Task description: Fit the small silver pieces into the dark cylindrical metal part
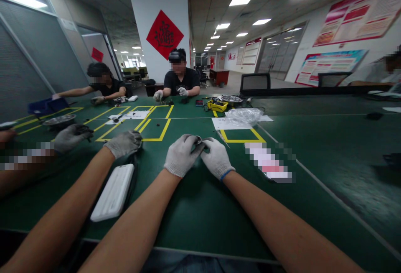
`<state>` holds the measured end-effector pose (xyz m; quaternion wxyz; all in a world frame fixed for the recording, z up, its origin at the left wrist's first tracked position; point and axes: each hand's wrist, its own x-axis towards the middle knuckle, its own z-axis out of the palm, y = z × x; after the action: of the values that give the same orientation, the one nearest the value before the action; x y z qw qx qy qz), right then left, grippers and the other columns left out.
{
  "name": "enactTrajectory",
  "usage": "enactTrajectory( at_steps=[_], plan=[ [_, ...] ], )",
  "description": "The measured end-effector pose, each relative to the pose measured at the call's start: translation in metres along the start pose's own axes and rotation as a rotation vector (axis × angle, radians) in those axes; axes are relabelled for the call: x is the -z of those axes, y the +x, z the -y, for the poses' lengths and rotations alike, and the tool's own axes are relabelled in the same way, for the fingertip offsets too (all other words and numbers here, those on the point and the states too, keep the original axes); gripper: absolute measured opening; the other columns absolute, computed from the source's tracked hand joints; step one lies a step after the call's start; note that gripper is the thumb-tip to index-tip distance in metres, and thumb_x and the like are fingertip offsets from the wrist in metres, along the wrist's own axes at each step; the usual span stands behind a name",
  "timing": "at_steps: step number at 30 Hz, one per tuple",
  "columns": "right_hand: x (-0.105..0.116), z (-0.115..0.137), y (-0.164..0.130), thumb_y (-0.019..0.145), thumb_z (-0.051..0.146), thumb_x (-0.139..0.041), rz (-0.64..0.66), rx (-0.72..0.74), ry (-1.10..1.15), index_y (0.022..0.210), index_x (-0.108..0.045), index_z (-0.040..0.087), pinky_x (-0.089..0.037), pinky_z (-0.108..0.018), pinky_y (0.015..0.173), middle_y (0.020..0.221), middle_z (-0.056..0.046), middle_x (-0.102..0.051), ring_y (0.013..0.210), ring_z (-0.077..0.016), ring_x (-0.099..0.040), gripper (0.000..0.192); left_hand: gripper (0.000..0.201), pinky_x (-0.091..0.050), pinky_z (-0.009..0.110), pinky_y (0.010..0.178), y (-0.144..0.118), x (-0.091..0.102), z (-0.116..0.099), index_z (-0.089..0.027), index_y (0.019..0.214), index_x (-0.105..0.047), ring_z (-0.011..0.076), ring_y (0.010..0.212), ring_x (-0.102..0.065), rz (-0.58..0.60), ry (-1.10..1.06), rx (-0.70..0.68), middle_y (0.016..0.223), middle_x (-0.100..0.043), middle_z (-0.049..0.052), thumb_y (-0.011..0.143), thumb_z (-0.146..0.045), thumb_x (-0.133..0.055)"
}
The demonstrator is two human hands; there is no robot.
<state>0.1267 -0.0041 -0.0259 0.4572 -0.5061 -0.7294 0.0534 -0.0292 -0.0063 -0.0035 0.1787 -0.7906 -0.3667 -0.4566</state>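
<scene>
In the middle of the head view both my hands wear white knit gloves and meet above the green table (194,206). My left hand (181,156) is closed around a small dark round part with a shiny metal rim (198,140). Its other side is hidden by the fingers. My right hand (216,158) is pressed up against the left one, fingers pinched together. Between them shows a bit of something dark, too covered to name. Just beyond the right hand lies a thin pair of tweezers (223,139).
Left of my arm lies a white power bank (113,191); a co-worker's gloved hands (123,144) work beside it. To the right lies a blurred-out phone-shaped object (269,162). Ahead are a clear plastic bag (244,117), a yellow tool (217,105) and yellow tape outlines (166,128). Two people sit opposite.
</scene>
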Motion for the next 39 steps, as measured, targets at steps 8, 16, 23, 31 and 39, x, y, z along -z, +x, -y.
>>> enactTrajectory(
  at_steps=[8,16,23,31,39],
  plan=[
    [-0.0012,-0.0001,-0.0003,0.077,0.01,-0.06,-0.025,0.0,-0.019,0.086,-0.072,0.02,-0.05,-0.033,0.084,0.094,-0.007,-0.069,0.09,-0.0227,-0.063,0.017,0.017,-0.059,0.028,0.075,-0.0002,-0.0003,-0.001,-0.019,0.101,-0.067,0.0181,0.084,-0.072,0.005,-0.036,0.02,0.095,-0.073,0.006,0.095,-0.035,-0.067],
    [-0.0023,-0.0018,0.0001,0.075,0.014,-0.061,-0.068,-0.007,-0.066,0.074,-0.065,0.021,-0.046,-0.032,0.074,0.083,-0.005,-0.063,0.08,-0.0216,-0.058,0.009,0.018,-0.059,0.027,0.074,0.0008,0.0,-0.003,-0.019,0.099,-0.068,0.0174,0.082,-0.071,0.003,-0.056,0.022,0.092,-0.073,0.006,0.095,-0.037,-0.066],
    [-0.0026,-0.0023,-0.0005,0.074,0.014,-0.062,-0.086,-0.038,-0.096,0.073,-0.063,0.021,-0.046,-0.032,0.075,0.083,-0.006,-0.062,0.081,-0.0227,-0.058,0.008,0.018,-0.058,0.026,0.073,0.0009,-0.0003,-0.0042,-0.019,0.099,-0.067,0.0168,0.081,-0.071,-0.003,-0.061,0.0,0.091,-0.073,0.005,0.096,-0.037,-0.066],
    [-0.0018,-0.0021,0.0,0.073,0.009,-0.059,-0.049,0.02,0.011,0.088,-0.072,0.021,-0.05,-0.033,0.083,0.093,-0.006,-0.07,0.09,-0.0228,-0.064,0.023,0.017,-0.059,0.027,0.077,-0.0006,-0.0013,-0.0012,-0.02,0.101,-0.067,0.0173,0.085,-0.071,0.007,-0.036,-0.011,0.094,-0.072,0.006,0.097,-0.036,-0.064],
    [-0.0025,-0.0023,0.0,0.073,0.011,-0.06,-0.071,-0.011,-0.034,0.079,-0.067,0.021,-0.049,-0.032,0.078,0.087,-0.006,-0.066,0.085,-0.0231,-0.061,0.013,0.018,-0.06,0.028,0.076,0.0003,0.0,-0.0037,-0.02,0.101,-0.068,0.018,0.085,-0.072,0.003,-0.025,-0.006,0.096,-0.074,0.006,0.097,-0.037,-0.064]
  ],
)
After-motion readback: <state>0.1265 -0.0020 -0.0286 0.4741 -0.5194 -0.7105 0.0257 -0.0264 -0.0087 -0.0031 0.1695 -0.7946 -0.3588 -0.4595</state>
